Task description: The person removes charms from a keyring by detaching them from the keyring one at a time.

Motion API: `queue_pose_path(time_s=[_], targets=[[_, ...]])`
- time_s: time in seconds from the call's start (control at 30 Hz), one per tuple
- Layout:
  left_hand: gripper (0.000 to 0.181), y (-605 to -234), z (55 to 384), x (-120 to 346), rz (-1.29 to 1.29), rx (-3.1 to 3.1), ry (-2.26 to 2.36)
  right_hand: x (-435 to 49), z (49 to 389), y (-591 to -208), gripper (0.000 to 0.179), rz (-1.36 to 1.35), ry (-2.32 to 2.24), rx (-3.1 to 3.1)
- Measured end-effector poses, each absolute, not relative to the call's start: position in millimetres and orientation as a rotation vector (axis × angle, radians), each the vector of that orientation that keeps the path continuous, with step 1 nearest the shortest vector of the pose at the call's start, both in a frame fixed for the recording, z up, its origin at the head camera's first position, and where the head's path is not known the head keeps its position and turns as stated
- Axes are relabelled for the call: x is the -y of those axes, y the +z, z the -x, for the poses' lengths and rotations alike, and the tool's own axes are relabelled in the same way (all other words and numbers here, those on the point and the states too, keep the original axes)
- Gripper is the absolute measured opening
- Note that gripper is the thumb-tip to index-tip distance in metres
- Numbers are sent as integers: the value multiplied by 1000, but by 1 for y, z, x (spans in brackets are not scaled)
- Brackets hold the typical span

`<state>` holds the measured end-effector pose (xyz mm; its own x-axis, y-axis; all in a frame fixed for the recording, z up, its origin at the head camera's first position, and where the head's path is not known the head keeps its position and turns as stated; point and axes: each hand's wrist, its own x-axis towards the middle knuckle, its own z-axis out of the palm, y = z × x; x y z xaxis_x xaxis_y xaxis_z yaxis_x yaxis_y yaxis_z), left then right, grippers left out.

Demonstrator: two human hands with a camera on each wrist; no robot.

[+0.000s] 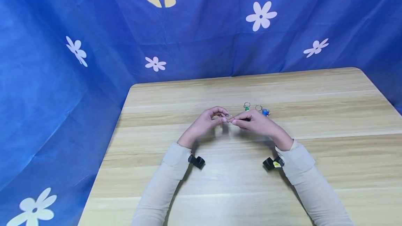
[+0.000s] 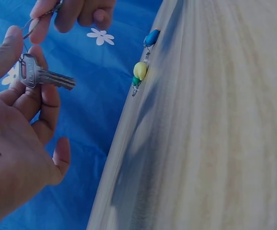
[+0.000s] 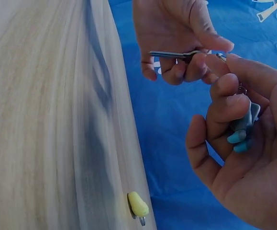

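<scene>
Both hands meet above the table's middle in the head view. My left hand (image 1: 208, 120) holds a silver key (image 2: 57, 79), its blade pointing out from the fingers and its head near a thin metal key ring (image 2: 31, 29). My right hand (image 1: 255, 123) pinches that ring between thumb and forefinger, fingertips close to the left thumb. Against the right palm hangs a grey charm with light-blue ends (image 3: 240, 136), partly covered by the curled fingers. In the head view the fingers hide most of the key and ring.
Just beyond the right hand, a green-and-yellow keychain (image 1: 246, 108) and a blue keychain (image 1: 265, 112) with metal rings lie on the wooden table (image 1: 220, 191). Blue cloth with flowers (image 1: 204, 27) hangs behind the table and at its left.
</scene>
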<state>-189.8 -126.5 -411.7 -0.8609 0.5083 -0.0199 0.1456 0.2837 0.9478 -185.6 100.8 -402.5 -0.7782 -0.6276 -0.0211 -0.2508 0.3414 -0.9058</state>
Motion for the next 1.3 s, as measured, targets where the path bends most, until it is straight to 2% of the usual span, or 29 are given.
queue_pose_path(time_s=[0.27, 0.6, 1.3], targets=[[25, -410, 189, 125, -491, -2155, 1691, -99, 185, -402, 25, 808, -1422, -2237], [25, -411, 190, 125, -576, -1990, 1738, -100, 186, -404, 24, 808, -1415, -2232], [32, -410, 189, 128, -615, -2050, 1586, -106, 186, -402, 24, 799, -1363, -2302]])
